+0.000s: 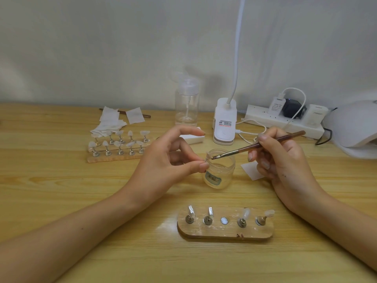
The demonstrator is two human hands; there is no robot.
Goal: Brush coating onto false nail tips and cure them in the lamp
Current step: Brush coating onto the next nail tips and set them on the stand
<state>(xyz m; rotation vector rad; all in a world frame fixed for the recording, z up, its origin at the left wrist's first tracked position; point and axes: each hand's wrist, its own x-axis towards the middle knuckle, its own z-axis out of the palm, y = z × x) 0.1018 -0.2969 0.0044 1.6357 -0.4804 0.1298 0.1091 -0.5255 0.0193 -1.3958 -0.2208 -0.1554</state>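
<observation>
Brush [258,145] in the right hand [285,160] touches a nail tip [208,155] pinched by the left hand [169,160] over the open jar [219,170], frame centre.

pale wall [102,48], wooden table [51,190]

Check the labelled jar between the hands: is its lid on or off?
Off. The jar stands upright with its mouth uncovered, and the brush bristles reach over its rim.
</observation>
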